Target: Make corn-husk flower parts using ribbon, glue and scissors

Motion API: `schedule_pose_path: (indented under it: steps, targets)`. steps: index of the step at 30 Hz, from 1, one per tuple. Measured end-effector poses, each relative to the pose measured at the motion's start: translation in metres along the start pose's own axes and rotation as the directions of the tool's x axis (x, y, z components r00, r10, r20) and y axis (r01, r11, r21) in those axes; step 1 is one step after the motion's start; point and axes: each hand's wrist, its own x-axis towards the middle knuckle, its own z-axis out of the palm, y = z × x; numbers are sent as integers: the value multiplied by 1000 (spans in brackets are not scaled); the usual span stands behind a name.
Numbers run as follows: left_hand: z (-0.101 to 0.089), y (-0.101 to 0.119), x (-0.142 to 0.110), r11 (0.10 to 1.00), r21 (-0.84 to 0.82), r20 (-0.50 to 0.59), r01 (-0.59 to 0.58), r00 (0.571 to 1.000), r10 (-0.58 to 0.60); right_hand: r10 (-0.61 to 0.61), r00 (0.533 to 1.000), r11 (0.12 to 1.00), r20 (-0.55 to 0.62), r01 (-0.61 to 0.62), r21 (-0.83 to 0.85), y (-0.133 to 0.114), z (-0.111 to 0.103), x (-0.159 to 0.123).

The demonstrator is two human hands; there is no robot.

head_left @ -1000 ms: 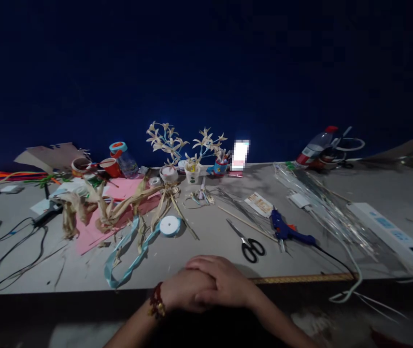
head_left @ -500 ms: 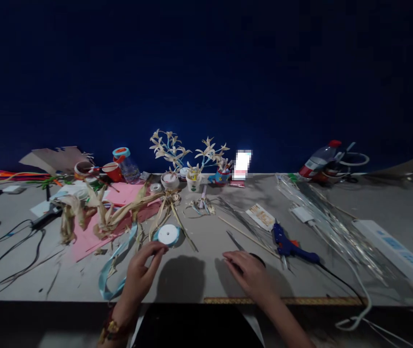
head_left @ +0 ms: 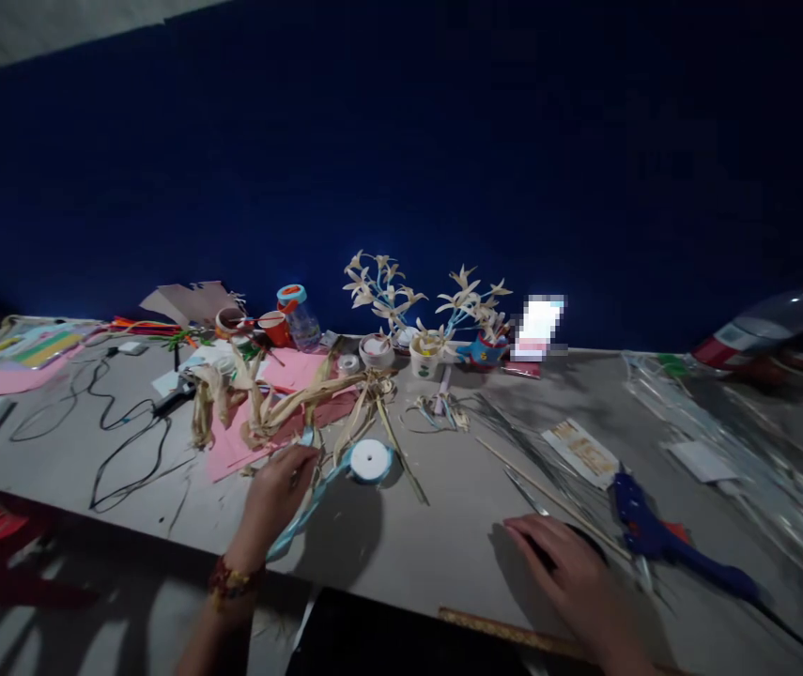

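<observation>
My left hand (head_left: 278,498) is over the table's left-middle part, fingers pinched on a light blue ribbon (head_left: 320,493). The strip runs down past my hand and up to its white-centred spool (head_left: 369,459), which lies flat to the right. My right hand (head_left: 566,568) rests low over the table on the right, fingers loosely bent and seemingly holding nothing. Partly beneath it lie scissors (head_left: 524,490), blades pointing away and dark handles mostly covered. Dried husk strips (head_left: 288,404) lie beyond my left hand on pink paper (head_left: 232,441).
Cream husk flowers on blue stems (head_left: 457,305) stand in a small cup (head_left: 425,359) at the back. A blue glue gun (head_left: 675,545), thin wires (head_left: 534,441) and plastic-wrapped strips (head_left: 746,432) lie to the right. Black cables (head_left: 126,437) loop on the left. A ruler (head_left: 506,631) lies along the front edge.
The view has turned left, so things appear farther right. My left hand has moved onto the ribbon, which now stretches straighter toward the spool. My right hand stays by the scissors.
</observation>
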Motion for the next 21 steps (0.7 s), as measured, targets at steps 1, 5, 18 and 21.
schedule_pose_path:
  steps: [1, 5, 18, 21]
  targets:
    - [-3, -6, 4, 999, 42, -35, 29, 999, -28, -1, 1000, 1000, -10, 1, -1, 0, 1, 0]
    - [-6, -21, 11, 990, 95, -104, 100, 991, -90, 16, 1000, 1000, -20, -15, 28, -4, 7, -1]
    - [29, 23, 26, 997, -55, 95, 49, 995, -44, 88, 996, 995, -12, -87, 53, -23, 21, 3]
    - [34, 14, 42, 993, -30, 79, 115, 990, -112, 96, 995, 994, -5, -96, 61, -23, 21, 3]
